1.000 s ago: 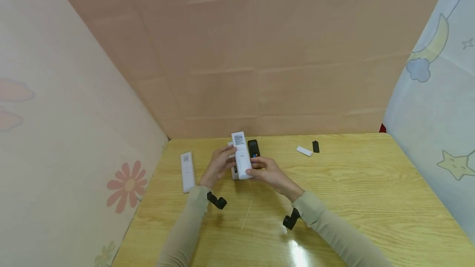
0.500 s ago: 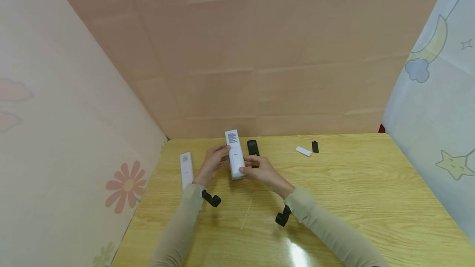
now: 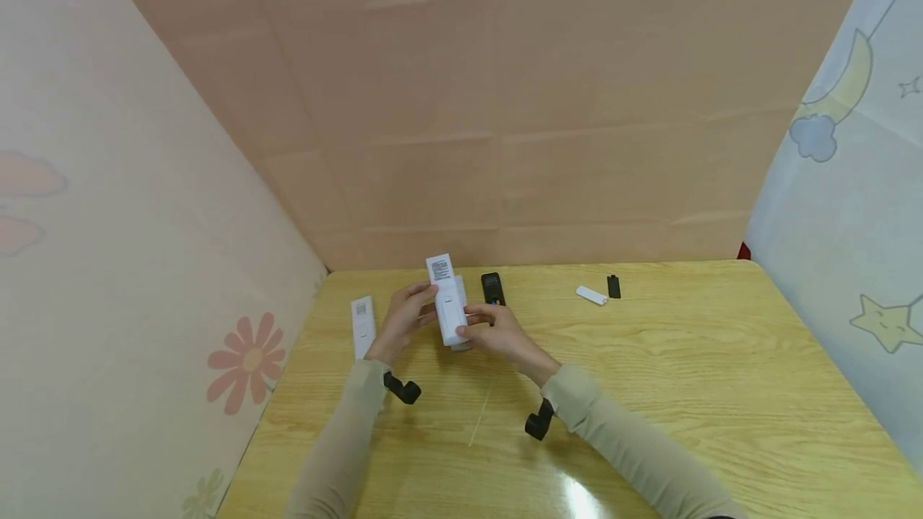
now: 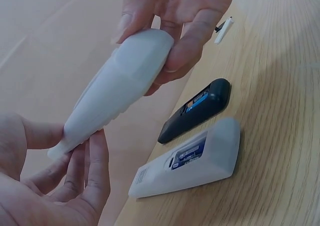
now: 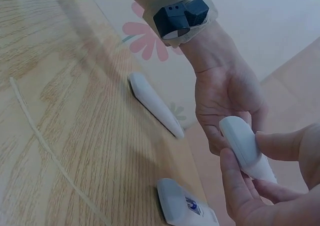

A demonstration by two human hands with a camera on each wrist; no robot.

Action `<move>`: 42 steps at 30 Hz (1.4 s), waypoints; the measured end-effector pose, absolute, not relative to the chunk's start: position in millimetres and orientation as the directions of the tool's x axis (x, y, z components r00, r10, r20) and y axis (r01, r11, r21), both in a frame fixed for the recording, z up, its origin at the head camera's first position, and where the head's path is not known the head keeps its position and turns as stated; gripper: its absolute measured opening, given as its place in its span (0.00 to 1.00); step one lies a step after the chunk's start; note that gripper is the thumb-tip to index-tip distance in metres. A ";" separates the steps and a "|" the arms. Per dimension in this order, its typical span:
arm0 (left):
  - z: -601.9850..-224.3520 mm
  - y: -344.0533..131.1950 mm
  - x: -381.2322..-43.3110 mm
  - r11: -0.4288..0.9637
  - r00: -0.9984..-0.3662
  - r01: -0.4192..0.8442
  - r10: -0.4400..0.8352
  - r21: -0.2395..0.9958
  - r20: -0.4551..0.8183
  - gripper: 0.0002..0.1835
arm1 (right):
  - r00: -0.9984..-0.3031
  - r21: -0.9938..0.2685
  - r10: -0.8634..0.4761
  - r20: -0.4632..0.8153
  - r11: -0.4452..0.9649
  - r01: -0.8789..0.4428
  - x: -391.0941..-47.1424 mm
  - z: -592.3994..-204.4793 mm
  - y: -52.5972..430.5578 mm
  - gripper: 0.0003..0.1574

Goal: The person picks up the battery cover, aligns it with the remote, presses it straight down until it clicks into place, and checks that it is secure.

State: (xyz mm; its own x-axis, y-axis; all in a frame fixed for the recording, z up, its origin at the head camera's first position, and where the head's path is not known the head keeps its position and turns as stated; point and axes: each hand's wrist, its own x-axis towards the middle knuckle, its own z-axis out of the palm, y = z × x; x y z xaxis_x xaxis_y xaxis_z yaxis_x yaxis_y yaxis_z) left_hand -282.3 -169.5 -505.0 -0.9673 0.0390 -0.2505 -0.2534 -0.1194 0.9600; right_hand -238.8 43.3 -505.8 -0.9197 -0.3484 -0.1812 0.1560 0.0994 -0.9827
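Above the table, a white remote control (image 3: 447, 307) is held back side up, with a printed label and a battery cover facing the head camera. My left hand (image 3: 404, 320) pinches its thin far end between thumb and fingers. The thick near end is gripped by my right hand (image 3: 499, 332). Beneath it lies another white remote (image 4: 220, 158), back up, its battery compartment uncovered and blue batteries visible. Beside that one is a black remote (image 4: 214, 97), also uncovered, with a blue battery inside; in the head view the right hand partly hides it.
A third white remote (image 3: 363, 325) lies at the left, partly behind the left wrist. A white battery cover (image 3: 592, 295) and a black battery cover (image 3: 614, 287) lie at the back right. Patterned walls border the wooden table (image 3: 685, 367) on both sides.
Both hands have shifted left with the held white remote. The white remote beneath now shows along its right side in the head view.
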 end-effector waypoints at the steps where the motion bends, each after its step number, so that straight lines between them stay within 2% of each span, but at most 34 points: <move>1: -504.8 -170.9 -282.1 -0.113 -0.967 -0.253 0.039 0.961 -0.250 0.27 | -0.920 -0.983 -0.350 -0.177 0.101 0.150 -238.5 -505.2 42.1 0.37; 7: -504.6 -178.1 -284.9 -0.101 -0.965 -0.262 0.015 0.960 -0.262 0.26 | -0.921 -0.987 -0.356 -0.161 0.056 0.151 -240.6 -506.9 34.2 0.36; 14: -514.9 -190.2 -278.2 -0.076 -0.962 -0.271 -0.007 0.960 -0.273 0.26 | -0.916 -0.985 -0.368 -0.163 0.114 0.130 -235.7 -517.9 23.5 0.35; 21: -519.8 -200.8 -275.2 -0.082 -0.966 -0.256 -0.015 0.963 -0.258 0.27 | -0.903 -0.992 -0.412 -0.124 0.025 0.125 -234.3 -522.7 13.5 0.33; 31: -514.4 -203.1 -281.2 -0.078 -0.966 -0.251 -0.042 0.965 -0.254 0.28 | -0.920 -0.990 -0.367 -0.139 0.033 0.137 -244.5 -525.3 3.6 0.34; 42: -518.5 -214.4 -273.7 -0.023 -0.968 -0.243 -0.063 0.970 -0.244 0.28 | -0.914 -0.987 -0.375 -0.152 0.011 0.160 -243.7 -533.5 -8.8 0.35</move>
State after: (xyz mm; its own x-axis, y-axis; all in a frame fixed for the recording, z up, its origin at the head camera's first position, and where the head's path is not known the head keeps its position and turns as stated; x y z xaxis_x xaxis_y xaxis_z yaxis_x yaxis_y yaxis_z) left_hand -273.7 -214.4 -518.5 -0.9677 -0.0632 -0.2442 -0.2432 -0.0234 0.9697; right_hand -243.7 -8.8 -533.5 -0.9144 -0.3751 -0.1525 0.1602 0.0108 -0.9870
